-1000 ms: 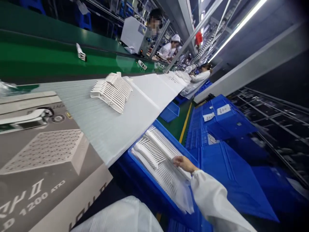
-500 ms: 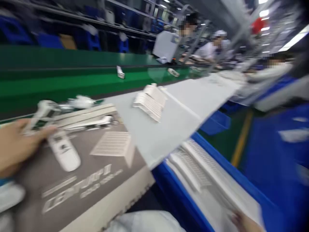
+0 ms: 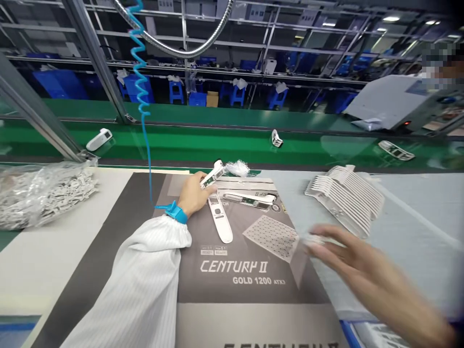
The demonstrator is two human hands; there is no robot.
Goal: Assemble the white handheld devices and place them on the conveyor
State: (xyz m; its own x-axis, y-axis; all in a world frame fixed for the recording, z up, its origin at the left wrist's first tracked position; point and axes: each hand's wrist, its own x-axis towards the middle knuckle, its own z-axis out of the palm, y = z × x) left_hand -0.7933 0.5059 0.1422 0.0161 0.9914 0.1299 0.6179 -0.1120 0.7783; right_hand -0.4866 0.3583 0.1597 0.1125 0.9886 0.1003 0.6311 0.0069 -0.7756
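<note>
Desk (image 3: 43, 261) centre: my left grip (image 3: 194, 193) clenched on a white shell (image 3: 212, 175); my right grip (image 3: 348, 256) released, blurred, lower right. Risk: it could clip the nearby grille stack (image 3: 346, 198) and scatter it.

Bench (image 3: 54, 256) under printed cardboard (image 3: 253, 290), grilles (image 3: 348, 198)

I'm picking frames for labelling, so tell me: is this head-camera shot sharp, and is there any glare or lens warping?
Head view: the left hand and the white part it grips are sharp, as is the carton print; the right hand is smeared by motion, so its grip is unreadable; the green belt shows glossy reflections; the frame post leans outward near the edge.
</note>
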